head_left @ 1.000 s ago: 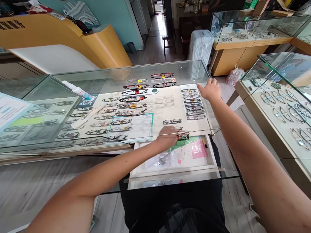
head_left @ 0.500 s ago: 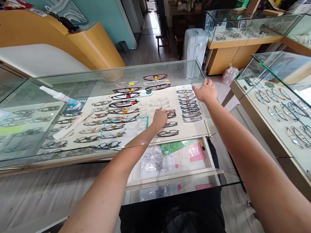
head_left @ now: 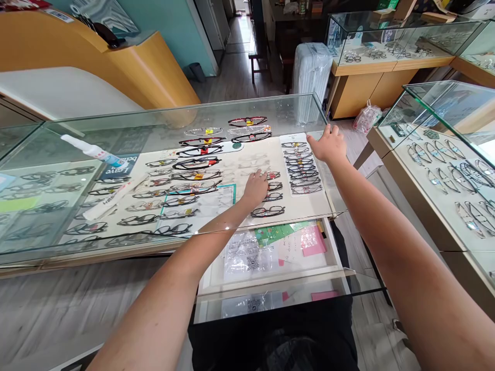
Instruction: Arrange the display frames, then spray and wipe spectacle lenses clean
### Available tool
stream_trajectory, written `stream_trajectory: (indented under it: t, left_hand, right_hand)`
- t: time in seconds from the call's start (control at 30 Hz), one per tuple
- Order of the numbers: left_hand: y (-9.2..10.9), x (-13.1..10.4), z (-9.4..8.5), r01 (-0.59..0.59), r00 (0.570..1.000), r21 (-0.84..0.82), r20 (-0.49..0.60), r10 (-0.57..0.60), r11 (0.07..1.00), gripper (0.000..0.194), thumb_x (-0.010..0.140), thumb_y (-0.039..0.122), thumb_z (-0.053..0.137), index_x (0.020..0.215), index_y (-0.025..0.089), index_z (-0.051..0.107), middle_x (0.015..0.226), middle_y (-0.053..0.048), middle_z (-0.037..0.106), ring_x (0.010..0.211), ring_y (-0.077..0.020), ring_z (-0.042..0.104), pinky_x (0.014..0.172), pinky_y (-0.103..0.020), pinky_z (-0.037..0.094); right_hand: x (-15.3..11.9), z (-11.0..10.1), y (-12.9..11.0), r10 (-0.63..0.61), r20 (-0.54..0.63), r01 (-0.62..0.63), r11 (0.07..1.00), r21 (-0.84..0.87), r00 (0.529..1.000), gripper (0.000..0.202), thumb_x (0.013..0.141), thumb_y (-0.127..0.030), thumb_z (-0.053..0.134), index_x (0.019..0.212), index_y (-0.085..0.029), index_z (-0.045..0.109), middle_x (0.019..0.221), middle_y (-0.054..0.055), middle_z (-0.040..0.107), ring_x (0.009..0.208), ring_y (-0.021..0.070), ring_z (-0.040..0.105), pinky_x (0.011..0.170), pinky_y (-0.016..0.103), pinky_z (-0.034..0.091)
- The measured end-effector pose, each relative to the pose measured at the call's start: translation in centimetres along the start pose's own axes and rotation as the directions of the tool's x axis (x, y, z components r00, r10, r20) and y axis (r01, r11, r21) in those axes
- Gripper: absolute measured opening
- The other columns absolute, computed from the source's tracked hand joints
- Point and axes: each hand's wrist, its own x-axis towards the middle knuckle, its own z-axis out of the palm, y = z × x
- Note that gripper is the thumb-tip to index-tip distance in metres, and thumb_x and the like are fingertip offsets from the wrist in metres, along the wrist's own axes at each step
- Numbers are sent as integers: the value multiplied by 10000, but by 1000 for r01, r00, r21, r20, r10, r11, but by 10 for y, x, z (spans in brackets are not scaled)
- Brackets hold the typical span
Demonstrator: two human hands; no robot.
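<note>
My left hand (head_left: 256,188) is inside the glass display case (head_left: 185,107), at the left ends of a short column of glasses (head_left: 275,196). Its fingers are slightly apart, and whether they touch a frame is unclear. My right hand (head_left: 329,145) rests with spread fingers on the right edge of the case, holding nothing. Between the hands lies a white card with a stack of glasses (head_left: 303,169). Left of my left hand are several rows of glasses (head_left: 196,164), some with yellow or red tags.
An open drawer (head_left: 270,285) with papers and plastic bags sits below the case. A white tube (head_left: 93,150) lies on the glass at left. Another glass case (head_left: 444,170) stands at right. A wrapped suitcase (head_left: 311,72) stands behind.
My left hand has shifted slightly, and its fingers are a little more spread; more of the glasses beside it shows. My right hand stays on the case edge.
</note>
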Motion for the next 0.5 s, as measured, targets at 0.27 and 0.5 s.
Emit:
stream_trajectory:
  t: [0.27,0.5]
  left_hand:
    - [5,-3,-12,48,998,-12,28,-47,999,401,976,140,593,1306,80,813,1731,-229,551,1653,-443,382,1275,-574,350]
    - [30,-43,-52,74,997,-91,35,-71,993,424,1113,278,444,1368,77,716,1473,-288,694,1414,-438,598,1130,-548,451]
  right_hand:
    - [-3,-3,-1,10,19,-10,1000,-10,1000,1049,1079,-735,316,1834,-23,167,1887,283,223,1595,517,413,1267,636,449]
    - [-3,-3,-2,11,16,-11,1000,-2,1000,1055,1079,-726,329,1829,-4,160,1877,294,237,1581,518,421,1250,644,465]
